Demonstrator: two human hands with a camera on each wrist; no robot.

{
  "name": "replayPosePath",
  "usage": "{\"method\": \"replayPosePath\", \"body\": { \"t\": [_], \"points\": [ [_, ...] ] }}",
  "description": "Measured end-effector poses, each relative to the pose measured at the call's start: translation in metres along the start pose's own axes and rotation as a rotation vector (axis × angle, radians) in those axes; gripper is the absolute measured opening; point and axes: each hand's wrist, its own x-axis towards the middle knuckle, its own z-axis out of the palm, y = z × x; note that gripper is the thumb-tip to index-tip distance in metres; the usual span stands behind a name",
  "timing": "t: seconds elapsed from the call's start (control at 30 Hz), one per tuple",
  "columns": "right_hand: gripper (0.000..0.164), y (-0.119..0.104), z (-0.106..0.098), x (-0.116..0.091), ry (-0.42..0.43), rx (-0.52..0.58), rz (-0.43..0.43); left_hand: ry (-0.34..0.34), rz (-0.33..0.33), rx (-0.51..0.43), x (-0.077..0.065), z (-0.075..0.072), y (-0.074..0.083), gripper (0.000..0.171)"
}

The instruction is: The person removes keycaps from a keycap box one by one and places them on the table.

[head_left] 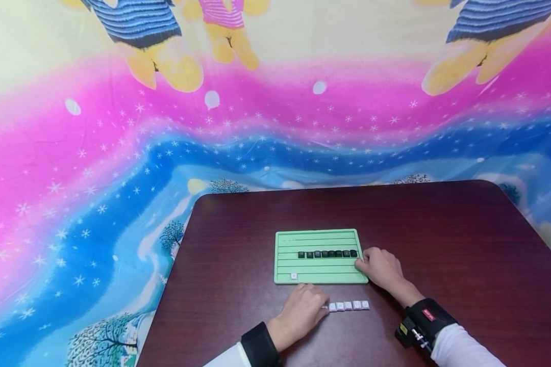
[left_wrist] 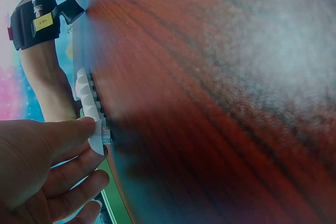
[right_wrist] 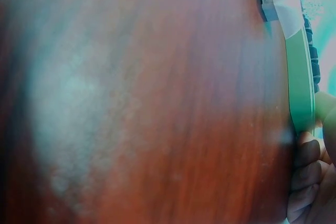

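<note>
My left hand pinches a white keycap between thumb and index finger, at the left end of a row of white keycaps on the table. The left wrist view shows the row leading away behind the pinched one. At the right edge of a green ridged board, my right hand holds the rim, thumb on top and the other fingers curled along the side. Several black keycaps stand in a row across the board. A single white keycap sits near its lower left corner.
The dark reddish-brown table carries the board and keycaps. Beyond its far edge hangs a colourful printed cloth. Each wrist wears a black strap, and the right one bears a small camera device.
</note>
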Motion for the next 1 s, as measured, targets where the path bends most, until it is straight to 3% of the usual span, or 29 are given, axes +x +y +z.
{"method": "replayPosePath", "body": {
  "t": [1.0],
  "points": [
    [0.034, 0.0001, -0.0020, 0.0006, 0.004, -0.003, -0.014, 0.046, -0.027, -0.025, 0.0013, -0.0068, -0.0072, 0.012]
  ]
}}
